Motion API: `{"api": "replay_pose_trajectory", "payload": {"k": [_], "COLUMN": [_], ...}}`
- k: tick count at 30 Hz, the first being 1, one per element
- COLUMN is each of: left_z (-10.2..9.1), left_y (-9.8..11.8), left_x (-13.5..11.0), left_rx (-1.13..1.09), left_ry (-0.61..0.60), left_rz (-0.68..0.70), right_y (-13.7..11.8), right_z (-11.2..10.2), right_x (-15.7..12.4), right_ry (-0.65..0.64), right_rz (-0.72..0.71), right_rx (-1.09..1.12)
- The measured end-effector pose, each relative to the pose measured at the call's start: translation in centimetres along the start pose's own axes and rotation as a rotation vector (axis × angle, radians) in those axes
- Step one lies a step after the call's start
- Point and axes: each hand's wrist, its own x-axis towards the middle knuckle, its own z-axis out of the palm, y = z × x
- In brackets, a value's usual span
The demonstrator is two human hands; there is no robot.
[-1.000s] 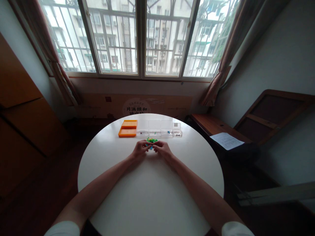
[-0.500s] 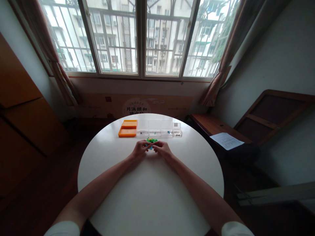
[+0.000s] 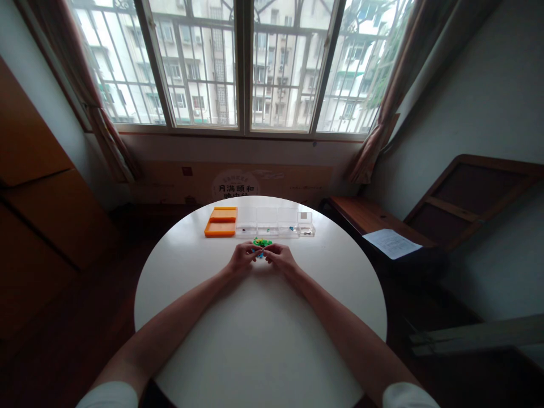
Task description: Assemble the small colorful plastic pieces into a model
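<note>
Toward the far edge of the worktop [image 3: 259, 334], my left hand [image 3: 244, 256] and right hand [image 3: 281, 256] curl in at the coloured pieces [image 3: 262, 242], seemingly in fine fingertip work, pinching one or not I cannot tell, and the next move likely calls for steadiness.

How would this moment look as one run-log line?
left hand, right hand: close together at small coloured pieces | grip: unclear | beyond: open orange box, open clear boxes

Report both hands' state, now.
Left hand: curled inward by the small green pieces; what it holds, if anything, is too small to tell.
Right hand: curled inward, facing the left; its hold can't be told either.
</note>
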Motion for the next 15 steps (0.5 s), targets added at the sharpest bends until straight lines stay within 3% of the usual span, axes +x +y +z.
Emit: {"api": "replay_pose_trajectory", "payload": {"k": [15], "left_z": [-0.04], "left_y": [-0.27], "left_x": [0.02], "left_rx": [0.016], "left_ry": [0.016], "left_rz": [0.002], "right_y": [0.02], "right_z": [0.12], "right_x": [0.05], "right_ry": [0.023], "right_rz": [-0.003], "right_rx": [0.009]}}
